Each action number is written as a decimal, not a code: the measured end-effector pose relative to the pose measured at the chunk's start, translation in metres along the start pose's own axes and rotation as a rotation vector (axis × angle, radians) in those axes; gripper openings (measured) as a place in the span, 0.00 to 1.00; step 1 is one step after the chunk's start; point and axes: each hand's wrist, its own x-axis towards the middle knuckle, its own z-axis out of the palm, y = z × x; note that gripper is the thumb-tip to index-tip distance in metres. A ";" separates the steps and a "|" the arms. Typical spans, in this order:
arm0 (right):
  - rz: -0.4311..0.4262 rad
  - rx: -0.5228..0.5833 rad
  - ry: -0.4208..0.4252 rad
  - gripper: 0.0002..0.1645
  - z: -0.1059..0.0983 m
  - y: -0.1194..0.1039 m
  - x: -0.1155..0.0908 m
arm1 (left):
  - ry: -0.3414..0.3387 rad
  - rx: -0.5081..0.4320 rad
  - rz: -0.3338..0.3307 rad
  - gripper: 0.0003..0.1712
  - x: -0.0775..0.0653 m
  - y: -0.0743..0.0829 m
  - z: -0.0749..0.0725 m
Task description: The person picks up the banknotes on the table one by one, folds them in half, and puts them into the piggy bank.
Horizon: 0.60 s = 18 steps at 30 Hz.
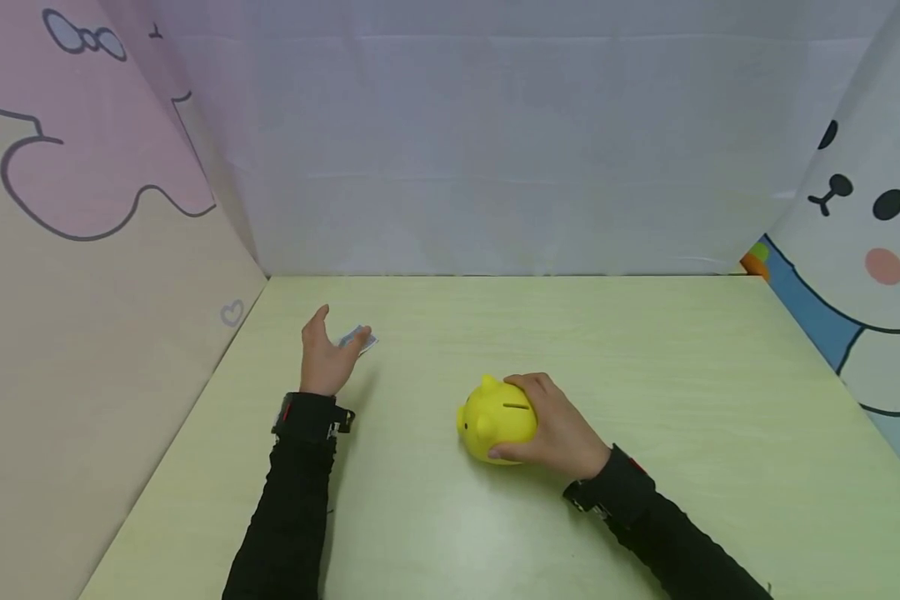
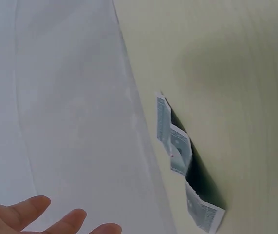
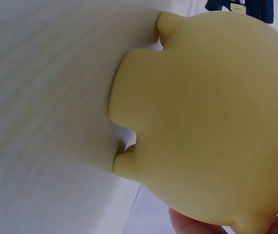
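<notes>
I have right hand (image 1: 566, 429) gripping yellow piggy bank (image 1: 501, 433) on table (image 1: 645, 350), thumb and fingers round rear flanks. Left hand (image 1: 326, 365) released, digits spread beside creased banknote (image 2: 179, 139), 10 o'clock from yellow piggy bank. I judge yellow piggy bank light, stiff, smooth enough to slip; broad flank hold suits. Creased banknote: feathery, floppy, tearable; pinch raised fold. Head view: snout (image 1: 461, 419) points 9 o'clock, long axis 9 to 3. Left wrist view: creased banknote runs 11 to 5.

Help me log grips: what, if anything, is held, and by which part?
The right hand grips the yellow piggy bank around its rear; the left hand holds nothing.
</notes>
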 end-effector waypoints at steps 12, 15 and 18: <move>-0.009 -0.008 0.002 0.54 0.000 0.000 0.000 | -0.057 0.129 -0.101 0.44 0.016 -0.030 -0.009; -0.009 -0.009 0.004 0.53 0.000 -0.001 0.000 | -0.071 0.157 -0.123 0.44 0.018 -0.033 -0.010; -0.005 -0.002 0.003 0.53 0.000 -0.001 0.000 | -0.086 0.191 -0.152 0.45 0.019 -0.032 -0.012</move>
